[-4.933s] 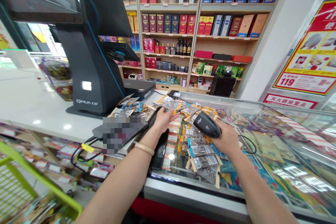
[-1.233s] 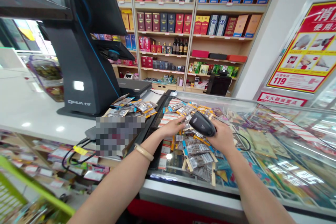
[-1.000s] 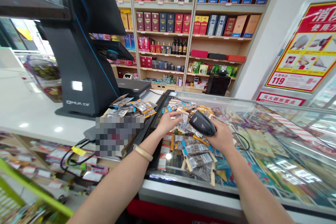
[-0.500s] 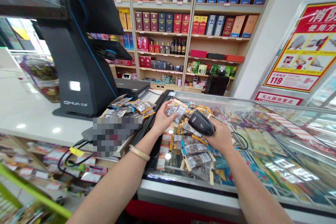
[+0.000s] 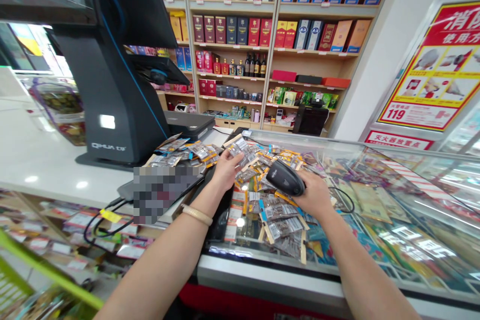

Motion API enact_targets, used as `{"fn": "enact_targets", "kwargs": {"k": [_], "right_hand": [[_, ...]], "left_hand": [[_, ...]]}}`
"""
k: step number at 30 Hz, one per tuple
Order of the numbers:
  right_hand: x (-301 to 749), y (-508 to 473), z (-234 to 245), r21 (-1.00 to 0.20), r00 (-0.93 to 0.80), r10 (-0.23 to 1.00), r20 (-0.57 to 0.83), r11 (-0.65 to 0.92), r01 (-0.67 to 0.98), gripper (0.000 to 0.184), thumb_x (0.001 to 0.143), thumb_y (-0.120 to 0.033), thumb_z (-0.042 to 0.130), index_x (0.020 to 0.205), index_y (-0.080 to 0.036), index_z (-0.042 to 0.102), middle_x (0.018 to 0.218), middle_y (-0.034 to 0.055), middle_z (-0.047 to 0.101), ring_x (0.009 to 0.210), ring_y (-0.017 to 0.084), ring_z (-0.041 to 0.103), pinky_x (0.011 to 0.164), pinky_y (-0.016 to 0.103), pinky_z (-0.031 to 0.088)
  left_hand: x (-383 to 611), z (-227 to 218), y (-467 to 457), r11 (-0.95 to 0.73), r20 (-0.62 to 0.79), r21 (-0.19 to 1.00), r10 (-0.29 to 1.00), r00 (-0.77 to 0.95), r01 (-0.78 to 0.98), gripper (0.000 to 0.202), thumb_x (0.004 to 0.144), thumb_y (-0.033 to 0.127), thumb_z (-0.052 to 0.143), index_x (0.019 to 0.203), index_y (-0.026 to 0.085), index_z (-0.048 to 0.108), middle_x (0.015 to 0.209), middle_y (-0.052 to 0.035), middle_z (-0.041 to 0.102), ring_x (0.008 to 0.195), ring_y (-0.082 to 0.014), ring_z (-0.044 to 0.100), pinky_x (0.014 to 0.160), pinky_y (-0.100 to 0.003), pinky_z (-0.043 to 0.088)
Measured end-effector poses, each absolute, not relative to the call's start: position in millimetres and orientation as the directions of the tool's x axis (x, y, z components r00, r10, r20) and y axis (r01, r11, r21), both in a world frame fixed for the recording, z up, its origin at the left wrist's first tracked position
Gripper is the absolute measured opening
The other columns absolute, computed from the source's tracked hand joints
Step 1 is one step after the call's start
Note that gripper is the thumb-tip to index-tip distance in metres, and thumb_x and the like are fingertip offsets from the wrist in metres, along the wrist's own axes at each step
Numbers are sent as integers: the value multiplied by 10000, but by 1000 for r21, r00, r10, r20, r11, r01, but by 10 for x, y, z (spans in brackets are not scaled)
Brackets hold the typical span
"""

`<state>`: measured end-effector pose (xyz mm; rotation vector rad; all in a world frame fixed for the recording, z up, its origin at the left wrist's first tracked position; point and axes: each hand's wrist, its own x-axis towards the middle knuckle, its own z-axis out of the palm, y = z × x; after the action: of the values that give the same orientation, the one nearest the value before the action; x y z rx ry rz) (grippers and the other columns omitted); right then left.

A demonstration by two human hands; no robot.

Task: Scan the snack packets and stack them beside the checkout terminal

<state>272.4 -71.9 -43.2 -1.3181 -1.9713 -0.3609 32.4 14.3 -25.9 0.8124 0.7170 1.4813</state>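
Your left hand (image 5: pixel 225 171) has a small packet (image 5: pixel 237 146) pinched between thumb and fingertips, lifted just above the far left corner of the glass counter (image 5: pixel 270 274). Your right hand (image 5: pixel 315 199) is wrapped round the black scanner (image 5: pixel 284 178) — fingers closed on its grip, nose aimed left toward that packet. Beneath both hands, loose packets (image 5: pixel 279 220) litter the glass near its left edge — a second heap (image 5: pixel 187 152) sits beside the black till stand (image 5: pixel 112 110).
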Motion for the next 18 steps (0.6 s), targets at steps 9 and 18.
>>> {"fn": "enact_targets", "kwargs": {"k": [9, 18], "right_hand": [[2742, -702, -450, -150, -197, 690, 696, 409, 900, 207, 696, -324, 605, 858, -209, 660, 837, 71, 717, 747, 223, 647, 675, 308, 467], [2747, -705, -458, -132, -200, 664, 720, 414, 901, 233, 688, -339, 602, 873, -215, 670, 863, 79, 730, 768, 235, 663, 686, 319, 497]], "left_hand": [[365, -213, 89, -33, 40, 798, 999, -2, -602, 294, 677, 112, 781, 891, 159, 586, 845, -28, 718, 684, -115, 684, 658, -232, 579], [187, -107, 234, -99, -101, 662, 970, -219, -743, 79, 919, 123, 542, 912, 192, 504, 812, 0, 680, 725, -115, 703, 727, -299, 616]]}}
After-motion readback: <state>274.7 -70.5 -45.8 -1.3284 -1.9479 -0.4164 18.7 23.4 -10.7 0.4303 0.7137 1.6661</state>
